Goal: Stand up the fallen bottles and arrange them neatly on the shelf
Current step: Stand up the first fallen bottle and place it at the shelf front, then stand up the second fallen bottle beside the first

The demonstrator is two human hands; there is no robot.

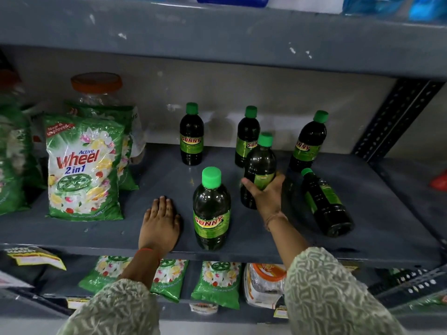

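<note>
bare shelf lies open between the detergent packs and the front upright bottle; on the right, standing bottles and a fallen bottle crowd the way.

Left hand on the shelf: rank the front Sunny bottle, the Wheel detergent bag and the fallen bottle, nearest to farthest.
From the left hand:
1. Front Sunny bottle, upright just to its right.
2. Wheel detergent bag, standing to its left.
3. Fallen bottle, lying at the far right, beyond the right hand.

Five upright green-capped bottles, one fallen bottle, two hands
</note>
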